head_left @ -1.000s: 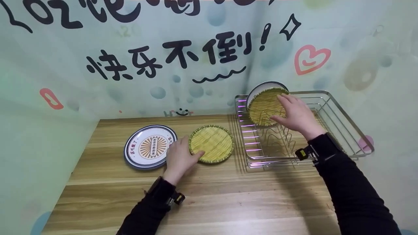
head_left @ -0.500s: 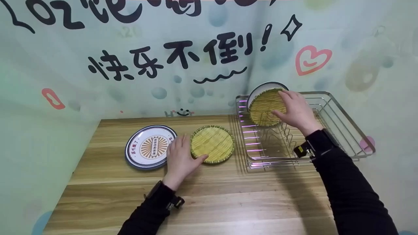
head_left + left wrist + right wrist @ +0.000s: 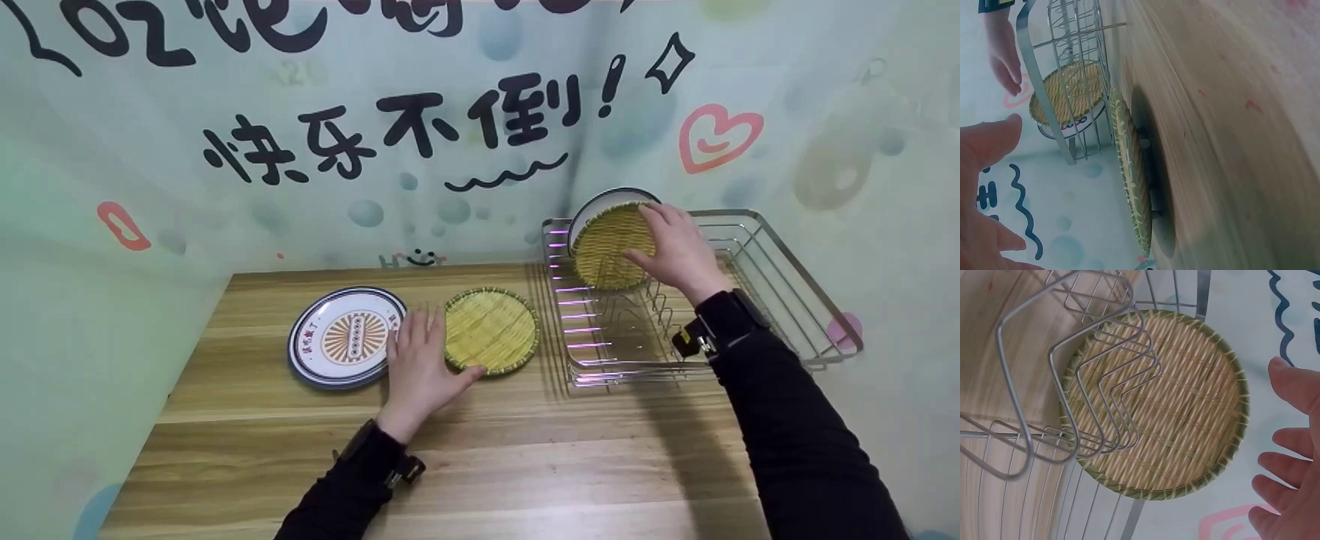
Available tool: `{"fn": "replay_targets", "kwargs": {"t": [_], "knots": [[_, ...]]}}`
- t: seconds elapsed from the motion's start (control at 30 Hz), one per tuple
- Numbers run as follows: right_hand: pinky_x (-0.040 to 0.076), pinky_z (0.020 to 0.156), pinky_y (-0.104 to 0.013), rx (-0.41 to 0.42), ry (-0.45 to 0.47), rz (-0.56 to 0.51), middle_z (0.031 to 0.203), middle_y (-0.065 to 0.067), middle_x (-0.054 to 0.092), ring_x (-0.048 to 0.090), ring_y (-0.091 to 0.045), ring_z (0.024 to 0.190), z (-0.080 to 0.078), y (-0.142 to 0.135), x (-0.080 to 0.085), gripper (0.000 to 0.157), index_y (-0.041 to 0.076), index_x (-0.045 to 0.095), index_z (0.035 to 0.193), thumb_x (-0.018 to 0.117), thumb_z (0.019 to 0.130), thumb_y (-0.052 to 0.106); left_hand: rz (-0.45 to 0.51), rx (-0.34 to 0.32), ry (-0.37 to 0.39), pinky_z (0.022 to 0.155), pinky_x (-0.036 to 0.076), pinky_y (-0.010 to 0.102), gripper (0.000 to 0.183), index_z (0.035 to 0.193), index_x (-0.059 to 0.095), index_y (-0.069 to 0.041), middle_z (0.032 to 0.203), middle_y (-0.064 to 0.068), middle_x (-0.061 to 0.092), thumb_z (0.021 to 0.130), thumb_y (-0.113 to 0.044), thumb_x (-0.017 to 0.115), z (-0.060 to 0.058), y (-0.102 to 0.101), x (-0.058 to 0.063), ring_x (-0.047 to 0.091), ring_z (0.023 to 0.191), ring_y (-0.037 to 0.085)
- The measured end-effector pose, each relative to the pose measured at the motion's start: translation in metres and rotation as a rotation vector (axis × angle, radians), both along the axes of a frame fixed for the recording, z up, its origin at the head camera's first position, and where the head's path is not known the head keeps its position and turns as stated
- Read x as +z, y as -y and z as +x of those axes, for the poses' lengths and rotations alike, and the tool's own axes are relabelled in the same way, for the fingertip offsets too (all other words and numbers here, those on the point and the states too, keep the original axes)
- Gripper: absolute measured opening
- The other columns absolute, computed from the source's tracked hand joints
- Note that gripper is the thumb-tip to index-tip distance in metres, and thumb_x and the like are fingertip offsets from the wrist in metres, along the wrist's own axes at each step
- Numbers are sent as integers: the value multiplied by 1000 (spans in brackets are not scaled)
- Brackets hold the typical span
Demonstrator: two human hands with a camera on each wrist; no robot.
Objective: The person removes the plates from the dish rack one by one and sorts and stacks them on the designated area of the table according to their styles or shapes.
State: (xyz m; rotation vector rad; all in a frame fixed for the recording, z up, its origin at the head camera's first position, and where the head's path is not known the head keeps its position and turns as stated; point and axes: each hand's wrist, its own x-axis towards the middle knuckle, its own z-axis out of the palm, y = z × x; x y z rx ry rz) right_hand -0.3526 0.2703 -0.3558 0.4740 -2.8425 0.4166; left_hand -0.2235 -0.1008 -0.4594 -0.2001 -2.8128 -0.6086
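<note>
My right hand is at the right side of a round woven bamboo tray that stands upright in the wire dish rack. In the right wrist view a gap shows between those fingers and the woven tray. A white plate with a dark rim leans behind it. My left hand, fingers spread, is between a blue-rimmed plate and a second woven tray on the table. From the left wrist, this second tray is seen edge-on, apart from the thumb and fingers.
The rack's bent wire prongs cross in front of the upright tray. Behind the wooden table hangs a pale printed backdrop with black lettering, close to the rack's back.
My left hand has shifted slightly right, its fingers now overlapping the left edge of the tray on the table. My right hand has edged a little to the right; both trays stay in place.
</note>
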Motion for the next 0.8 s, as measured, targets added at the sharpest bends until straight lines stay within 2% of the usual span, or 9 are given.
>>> {"fn": "replay_targets", "kwargs": {"t": [0.27,0.5,0.8], "knots": [[19,116,-58,-1,-11,-13,153,-29,29,26,-47,140,-9,-1,-7,74,-5,33,150,70,93,24,-27,-13,12,115,0,63,118,157,23,-6,162,19,12,72,-73,70,4,-7,-4,9,148,41],[19,116,-57,-9,-23,-33,152,-31,29,27,-48,139,-15,1,-11,75,-8,32,148,72,91,21,-35,-37,-17,115,1,64,115,155,28,-6,162,20,13,71,-72,71,7,-10,-7,10,147,43],[14,118,-55,-61,16,-14,157,-29,21,19,-45,144,-23,5,-13,76,-5,28,151,69,93,23,-52,-50,-22,115,0,63,116,155,28,-7,162,20,11,70,-72,72,9,-16,-11,11,147,44]]}}
